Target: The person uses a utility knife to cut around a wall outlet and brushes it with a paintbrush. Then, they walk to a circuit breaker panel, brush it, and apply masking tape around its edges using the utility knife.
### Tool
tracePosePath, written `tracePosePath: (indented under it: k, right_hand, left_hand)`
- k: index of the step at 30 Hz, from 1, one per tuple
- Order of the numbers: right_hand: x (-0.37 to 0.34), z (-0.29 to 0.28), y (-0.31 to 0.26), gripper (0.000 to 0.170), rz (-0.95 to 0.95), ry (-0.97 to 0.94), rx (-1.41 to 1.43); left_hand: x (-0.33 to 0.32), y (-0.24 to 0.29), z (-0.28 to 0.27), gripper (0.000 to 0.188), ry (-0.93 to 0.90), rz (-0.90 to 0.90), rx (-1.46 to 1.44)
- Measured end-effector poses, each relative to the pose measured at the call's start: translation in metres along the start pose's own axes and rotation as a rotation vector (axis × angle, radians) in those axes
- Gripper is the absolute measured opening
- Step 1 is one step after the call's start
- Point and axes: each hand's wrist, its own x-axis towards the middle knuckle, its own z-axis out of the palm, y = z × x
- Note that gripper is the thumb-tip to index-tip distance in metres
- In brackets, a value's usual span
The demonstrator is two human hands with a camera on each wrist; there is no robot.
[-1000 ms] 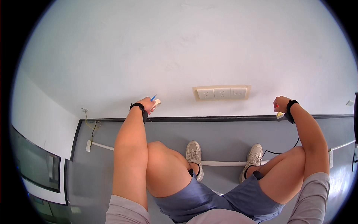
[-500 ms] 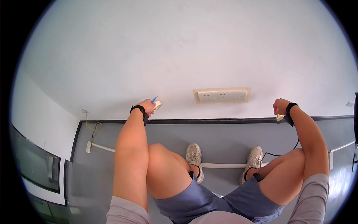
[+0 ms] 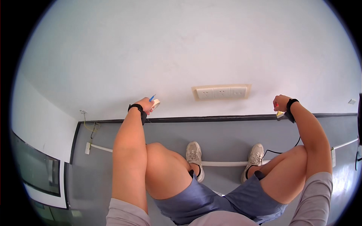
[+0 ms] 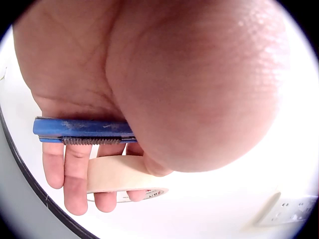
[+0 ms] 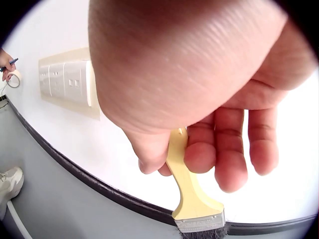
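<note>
My left hand (image 3: 144,104) is close to the wall, left of the wall sockets, and holds two things. A blue utility knife (image 4: 82,127) with a ribbed strip lies across the palm, its dark tip pointing up in the head view. Thumb and fingers grip a roll of cream masking tape (image 4: 119,172) below it. On the other side of the sockets, my right hand (image 3: 281,103) pinches the handle of a paintbrush (image 5: 192,191). The brush has a yellow wooden handle, a metal ferrule and dark bristles that point down.
A white triple wall socket (image 3: 221,92) is framed with cream masking tape (image 3: 194,93). Dark skirting (image 3: 211,119) runs along the wall's foot. White conduit (image 3: 222,164) crosses the grey floor behind the shoes (image 3: 194,154), with a black cable (image 3: 273,151) beside it.
The head view has shifted slightly, so sockets and hands sit a little further left and higher. Both hands keep the same grips beside the sockets.
</note>
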Motion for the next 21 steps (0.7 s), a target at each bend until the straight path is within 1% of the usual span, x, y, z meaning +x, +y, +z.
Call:
tracePosePath:
  k: [3,6,8,18,21]
  right_hand:
    - [0.0006,-0.0016,-0.0008,0.023,0.017,-0.036,0.02]
    - [0.0023,0.0021,0.0012,0.021,0.025,-0.026,0.015]
    - [0.0026,0.003,0.0027,0.021,-0.003,0.005,0.011]
    - [0.0029,0.0013,0.0013,0.021,-0.003,-0.033,0.036]
    - [0.0045,0.0019,0.0031,0.022,-0.009,-0.003,0.031]
  left_hand:
    - [0.0036,-0.0031,0.0004,0.041,-0.001,0.003,-0.005]
    - [0.0024,-0.0038,0.0016,0.041,0.023,0.004,-0.013]
    - [0.0016,-0.0016,0.0005,0.041,0.016,0.011,-0.01]
    - [0.0079,-0.0049,0.0002,0.042,0.001,0.032,-0.014]
    - [0.0069,-0.0041,-0.0003,0.041,-0.003,0.023,-0.018]
